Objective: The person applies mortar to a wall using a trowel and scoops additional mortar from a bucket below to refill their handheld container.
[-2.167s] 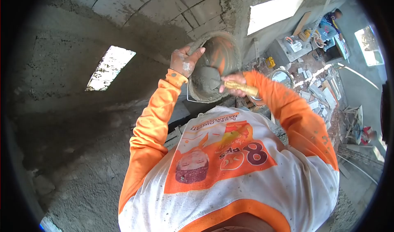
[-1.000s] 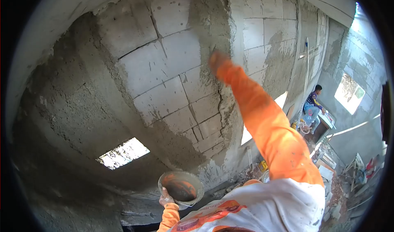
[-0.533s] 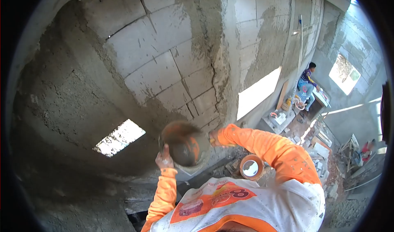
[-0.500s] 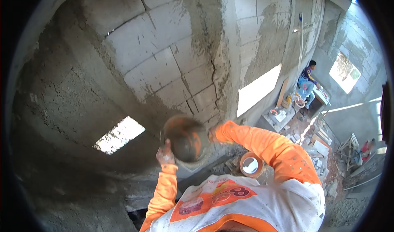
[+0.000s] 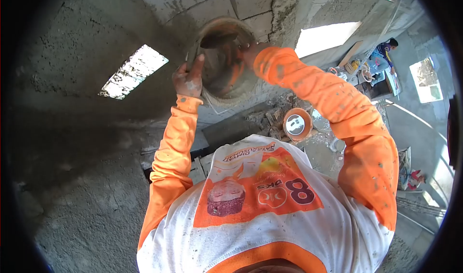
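A round bucket (image 5: 231, 97) smeared with grey mortar is tilted in front of the block wall, its orange inner side showing in streaks. My left hand (image 5: 189, 80) grips the bucket's left rim, thumb up along the edge. At the bucket's right side is my right hand (image 5: 251, 53), its fingers curled at the rim around a tool's handle. The dark trowel blade (image 5: 217, 40) lies inside the upper part of the bucket, blurred by motion. Most of the handle is hidden by my right hand.
Below the bucket stands an orange bucket (image 5: 297, 124) with pale liquid, among rubble. The plastered block wall (image 5: 207, 7) is ahead, with bright openings left and right. A person (image 5: 383, 56) sits by a table at the far right.
The view has tipped downward, bringing more of my shirt into sight. My right hand came down from the wall to the bucket, and the blade now shows inside it.
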Tool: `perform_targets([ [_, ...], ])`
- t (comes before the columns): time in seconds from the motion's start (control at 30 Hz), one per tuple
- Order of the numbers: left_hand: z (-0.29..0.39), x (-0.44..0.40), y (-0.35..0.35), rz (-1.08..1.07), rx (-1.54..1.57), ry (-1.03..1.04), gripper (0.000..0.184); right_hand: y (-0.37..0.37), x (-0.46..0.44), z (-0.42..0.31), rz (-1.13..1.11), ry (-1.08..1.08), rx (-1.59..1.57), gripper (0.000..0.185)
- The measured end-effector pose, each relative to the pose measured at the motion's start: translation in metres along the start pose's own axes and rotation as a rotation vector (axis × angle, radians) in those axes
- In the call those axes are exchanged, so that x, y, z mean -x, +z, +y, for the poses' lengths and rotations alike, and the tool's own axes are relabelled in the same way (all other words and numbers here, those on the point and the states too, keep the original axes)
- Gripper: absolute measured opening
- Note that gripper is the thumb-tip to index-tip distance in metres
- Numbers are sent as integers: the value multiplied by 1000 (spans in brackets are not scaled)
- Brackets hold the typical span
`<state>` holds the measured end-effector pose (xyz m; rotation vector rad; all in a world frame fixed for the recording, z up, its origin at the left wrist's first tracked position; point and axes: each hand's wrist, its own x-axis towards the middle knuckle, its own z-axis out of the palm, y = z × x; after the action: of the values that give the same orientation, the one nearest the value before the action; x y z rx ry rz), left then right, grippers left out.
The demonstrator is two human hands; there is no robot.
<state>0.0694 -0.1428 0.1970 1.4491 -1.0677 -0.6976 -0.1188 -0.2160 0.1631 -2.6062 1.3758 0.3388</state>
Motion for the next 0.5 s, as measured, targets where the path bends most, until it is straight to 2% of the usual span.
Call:
perform_targets([
  [0.07, 11, -1, 5, -7, 36, 9, 35, 24, -7, -17, 308, -16, 225, 28],
  [0.1, 14, -3, 4, -26, 67, 22, 35, 19, -2, -27, 310, -12, 224, 28],
  [0.13, 14, -7, 0, -30, 71, 28, 35, 13, 2, -36, -23, 27, 103, 31],
  [0.2, 8, -12, -13, 119, -308, 147, 32, -12, 23, -37, -356, 76, -9, 35],
  [0.23, 0, -14, -21, 116, -307, 145, 32, -26, 46, -27, -198, -144, -92, 34],
  [0.27, -11, -17, -30, 96, -156, 81, 32, -32, 59, -16, -34, -363, -172, 34],
  [0.3, -23, -20, -40, 76, -7, 13, 32, -32, 57, 0, 31, -360, -240, 33],
  [0.33, -33, -27, -51, 74, -4, 38, 32, -34, 46, 17, 95, -357, -306, 32],
  [0.37, -29, -30, -59, 69, -4, 36, 32, -56, 42, 25, 69, -229, -306, 32],
  [0.43, -17, -34, -76, 28, 65, 14, 30, -73, 33, 59, 278, -361, -180, 30],
  [0.47, -53, -56, -102, -24, -54, 5, 25, -65, 31, 68, 303, -408, -220, 30],
  [0.5, -50, -57, -112, -31, -56, 4, 25, -63, 33, 65, 327, -457, -262, 29],
])
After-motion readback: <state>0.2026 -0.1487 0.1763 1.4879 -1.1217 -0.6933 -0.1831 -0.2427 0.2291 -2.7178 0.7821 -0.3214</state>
